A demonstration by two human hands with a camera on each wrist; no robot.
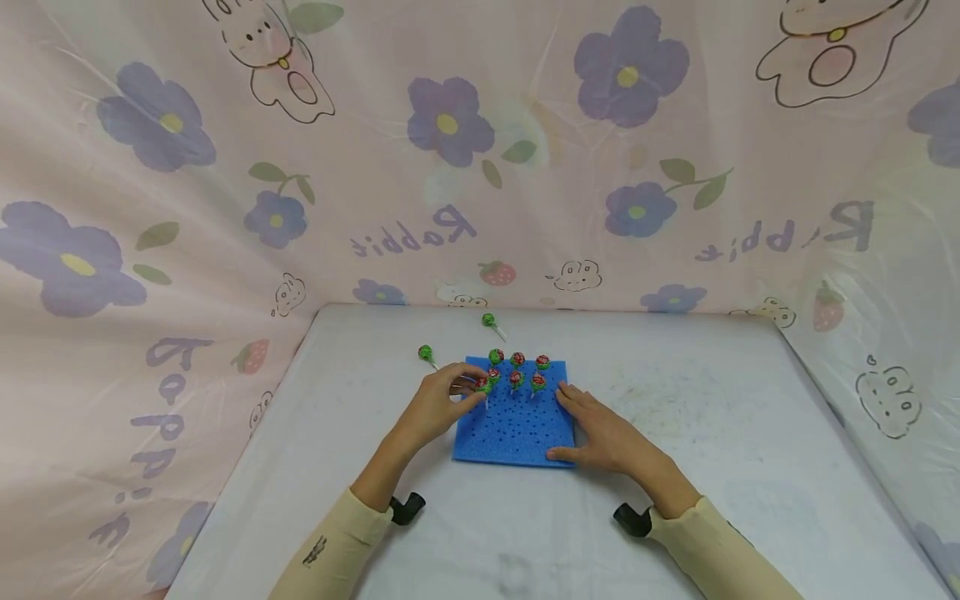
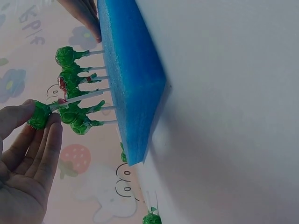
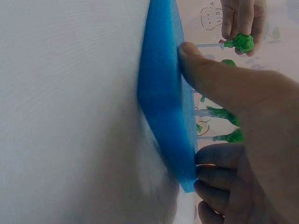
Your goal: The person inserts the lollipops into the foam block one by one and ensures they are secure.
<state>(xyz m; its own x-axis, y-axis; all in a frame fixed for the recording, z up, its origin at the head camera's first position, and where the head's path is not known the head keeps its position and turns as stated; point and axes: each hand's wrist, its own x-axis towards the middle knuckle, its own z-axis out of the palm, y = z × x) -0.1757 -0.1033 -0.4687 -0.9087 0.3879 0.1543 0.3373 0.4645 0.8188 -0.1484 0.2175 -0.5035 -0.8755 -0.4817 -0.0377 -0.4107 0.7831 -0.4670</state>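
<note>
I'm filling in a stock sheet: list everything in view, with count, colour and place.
foam: one, blue, flat on the table
standing lollipops: six, green and red, upright in the foam
loose lollipops: two, green, on the table, beyond the foam and by its far left corner
held lollipop: one, green and red, in the left hand
table: one, white, under the foam
cloth: count unclear, pink, patterned, around the table
wrist devices: two, black, at the wrists
sleeves: two, cream, on the forearms
left hand: one, bare, pinching the held lollipop
right hand: one, bare, at the foam's right edge

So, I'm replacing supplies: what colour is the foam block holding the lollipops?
The foam block is blue, clearest in the head view.
</note>
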